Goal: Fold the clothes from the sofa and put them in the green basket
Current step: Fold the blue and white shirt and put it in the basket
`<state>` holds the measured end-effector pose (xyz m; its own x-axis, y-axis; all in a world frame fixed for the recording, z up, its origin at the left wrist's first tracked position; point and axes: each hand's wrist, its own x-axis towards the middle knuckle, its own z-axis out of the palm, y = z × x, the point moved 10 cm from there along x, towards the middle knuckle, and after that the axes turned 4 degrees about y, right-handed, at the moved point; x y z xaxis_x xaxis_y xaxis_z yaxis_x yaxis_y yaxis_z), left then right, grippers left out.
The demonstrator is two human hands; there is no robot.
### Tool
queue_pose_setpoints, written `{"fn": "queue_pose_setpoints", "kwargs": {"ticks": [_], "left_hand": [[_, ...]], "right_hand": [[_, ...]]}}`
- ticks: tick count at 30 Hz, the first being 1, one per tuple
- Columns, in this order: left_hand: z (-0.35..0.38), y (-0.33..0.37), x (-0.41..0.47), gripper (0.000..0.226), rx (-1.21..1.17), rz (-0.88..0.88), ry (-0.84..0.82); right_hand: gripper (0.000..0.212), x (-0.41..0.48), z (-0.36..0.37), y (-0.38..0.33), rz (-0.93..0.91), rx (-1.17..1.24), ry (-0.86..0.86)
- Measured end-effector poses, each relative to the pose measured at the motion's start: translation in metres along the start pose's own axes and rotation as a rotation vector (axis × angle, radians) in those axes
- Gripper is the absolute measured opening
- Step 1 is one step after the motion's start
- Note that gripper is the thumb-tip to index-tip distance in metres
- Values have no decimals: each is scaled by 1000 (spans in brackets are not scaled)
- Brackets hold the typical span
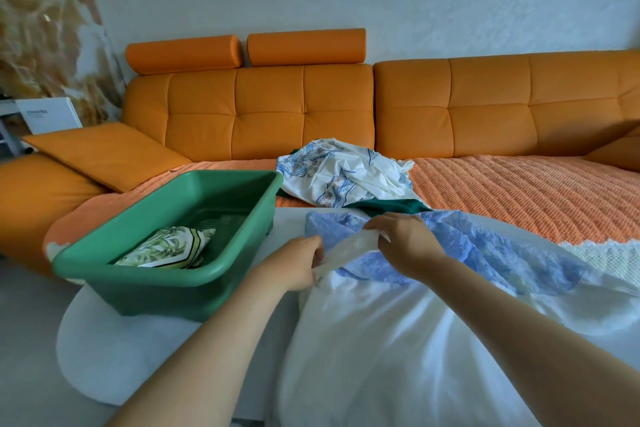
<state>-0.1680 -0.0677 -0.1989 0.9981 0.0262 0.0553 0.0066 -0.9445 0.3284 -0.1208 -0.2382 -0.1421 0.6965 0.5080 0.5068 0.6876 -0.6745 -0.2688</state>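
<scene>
White dress [381, 340], blue lace top: spread over the right half of the desk [104, 350], lace end toward the far edge. Left hand [304, 263] and right hand [405, 239]: close together, both pinching a white band of fabric at the lace end. Green basket [156, 298]: far left corner of the desk, holding one folded leaf-print cloth [166, 248]. Orange sofa [270, 114]: beyond the far edge, carrying a crumpled white-and-blue printed garment [343, 177] over a dark green garment [391, 206].
</scene>
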Motion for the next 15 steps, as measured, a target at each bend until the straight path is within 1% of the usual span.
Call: {"fn": "queue_pose_setpoints", "kwargs": {"ticks": [1,2,4,7,9,10,12,14,15], "left_hand": [[-6,-2,-2,32,-40,-1,39],[-11,-3,-3,32,-78,1,75],[-15,-3,-8,33,-107,14,89],[6,-7,-17,33,-51,17,-65],[23,-15,-22,26,-52,6,-157],[27,-18,-23,21,-64,-6,-173],[26,-22,-21,11,-104,-28,-164],[21,-21,-18,18,-136,-12,-150],[19,-19,-16,22,-148,3,-150]], "right_hand": [[36,0,-5,1,-49,-78,18],[39,0,-4,1,-96,-179,-19],[45,-7,14,6,-143,-343,-195],[50,-22,44,13,-112,-419,-476],[49,-22,52,10,-55,-413,-561],[48,-18,52,7,-16,-387,-552],[48,-5,48,0,106,-252,-443],[50,11,48,-8,220,-73,-312],[50,20,53,-12,246,-7,-267]]}}
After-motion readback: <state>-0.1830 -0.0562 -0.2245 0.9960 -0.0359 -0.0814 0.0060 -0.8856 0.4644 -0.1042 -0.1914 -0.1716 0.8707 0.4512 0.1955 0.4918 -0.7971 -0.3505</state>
